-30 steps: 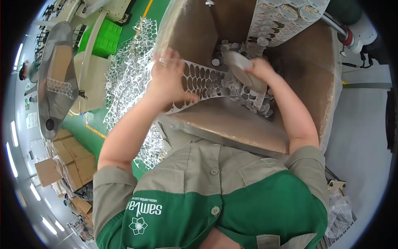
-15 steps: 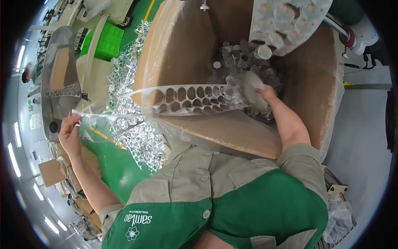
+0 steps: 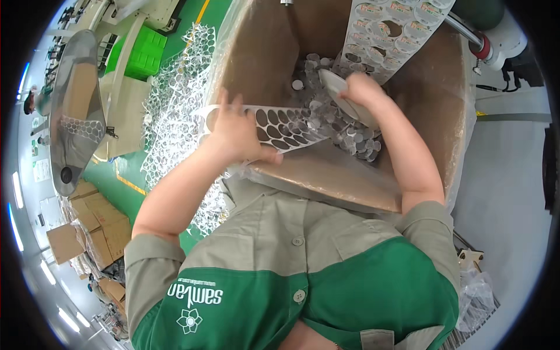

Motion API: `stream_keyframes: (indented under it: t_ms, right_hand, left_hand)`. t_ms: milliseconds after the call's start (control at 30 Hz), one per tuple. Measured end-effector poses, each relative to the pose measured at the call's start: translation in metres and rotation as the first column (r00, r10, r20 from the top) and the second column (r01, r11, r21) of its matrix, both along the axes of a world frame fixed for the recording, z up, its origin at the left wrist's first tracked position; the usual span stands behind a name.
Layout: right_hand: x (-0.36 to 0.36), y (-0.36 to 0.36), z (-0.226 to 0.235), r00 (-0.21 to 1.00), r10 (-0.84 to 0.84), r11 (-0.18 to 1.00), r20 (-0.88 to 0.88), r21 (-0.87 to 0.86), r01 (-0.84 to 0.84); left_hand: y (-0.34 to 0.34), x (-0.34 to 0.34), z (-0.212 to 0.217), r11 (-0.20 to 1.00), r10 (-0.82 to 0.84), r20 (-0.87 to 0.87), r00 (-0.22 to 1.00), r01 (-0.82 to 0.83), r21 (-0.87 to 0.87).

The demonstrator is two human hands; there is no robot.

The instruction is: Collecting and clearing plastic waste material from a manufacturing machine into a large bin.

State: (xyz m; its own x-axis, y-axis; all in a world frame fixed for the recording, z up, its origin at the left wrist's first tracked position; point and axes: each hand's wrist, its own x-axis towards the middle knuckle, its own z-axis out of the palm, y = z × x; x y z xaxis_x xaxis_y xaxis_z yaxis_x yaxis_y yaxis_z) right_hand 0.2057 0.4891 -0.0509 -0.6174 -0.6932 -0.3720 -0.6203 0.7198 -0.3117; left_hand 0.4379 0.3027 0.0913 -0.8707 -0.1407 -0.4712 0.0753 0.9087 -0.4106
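A white punched-out sheet [image 3: 274,125], riddled with round holes, lies flat across the cardboard box's near-left rim; a pale shallow scoop [image 3: 341,96] tilts over loose discs [image 3: 344,131] inside.

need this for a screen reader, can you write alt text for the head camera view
Seen from above, a person in a green and grey work shirt leans over a large cardboard box, the left hand gripping a punched-out strip of round holes and the right hand holding a stack of round discs inside it. More punched strip is heaped on the green floor to the left.

Short-sleeved shirt, grey-green top, green bottom, buttons, white flower emblem
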Motion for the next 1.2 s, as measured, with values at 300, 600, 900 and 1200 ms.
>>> stream_keyframes:
  t_ms: [300, 600, 900, 1200]
  right_hand:
    - [-0.003, 0.018, -0.052, -0.170, 0.543, 0.552, 0.822, -0.197, 0.810]
    - [0.028, 0.092, -0.195, 0.882, -0.370, 0.922, 0.293, -0.005, 0.388]
    - [0.000, -0.006, -0.025, 0.976, 0.004, 0.936, 0.217, -0.345, 0.073]
    - [-0.003, 0.018, -0.030, -0.147, 0.556, 0.528, 0.818, -0.212, 0.822]
  left_hand:
    - [-0.048, 0.069, 0.100, 0.667, 0.126, -0.484, 0.866, 0.287, 0.687]
    - [-0.229, 0.328, 0.138, 0.503, 0.617, -0.661, 0.426, -0.860, -0.085]
    - [-0.003, -0.011, -0.009, 0.978, 0.063, 0.172, 0.983, -0.095, 0.187]
    - [-0.040, 0.085, 0.108, 0.653, 0.360, -0.600, 0.714, 0.267, 0.709]
